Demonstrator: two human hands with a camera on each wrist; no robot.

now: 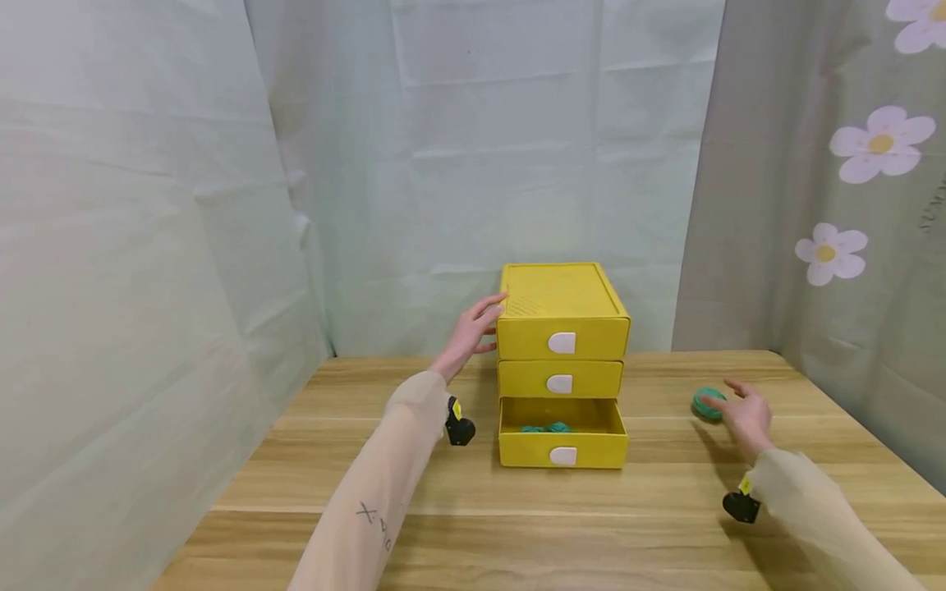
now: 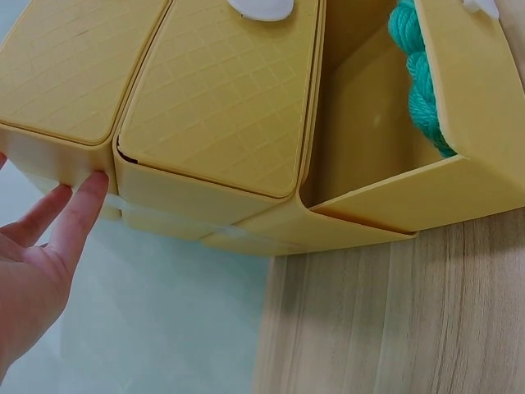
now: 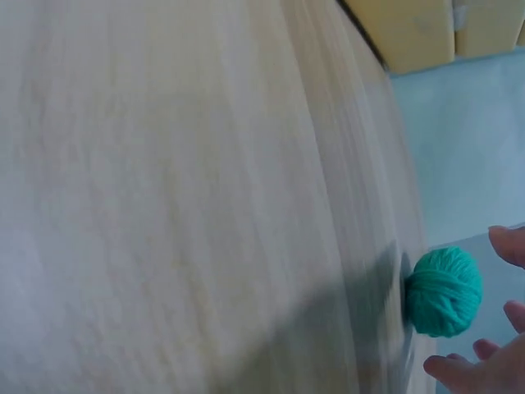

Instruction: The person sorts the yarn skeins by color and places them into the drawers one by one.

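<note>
A yellow three-drawer box (image 1: 565,291) stands on the table, its bottom drawer (image 1: 528,451) pulled out. Inside that drawer lies teal yarn (image 2: 422,90), twisted into a skein. My left hand (image 1: 470,332) rests against the box's left side near the top, fingers extended and touching its edge. To the right of the box, a ball of teal yarn (image 3: 445,291) sits on the table. Around it reaches my right hand (image 1: 748,417), thumb and fingers spread apart; in the right wrist view there is a gap between them and the ball.
The wooden table (image 1: 332,492) runs back to a pale curtain (image 1: 502,164). Another curtain with white flowers (image 1: 879,144) hangs at the right. White tabs (image 1: 562,342) mark the drawer fronts. Each wrist carries a small black camera (image 1: 460,428).
</note>
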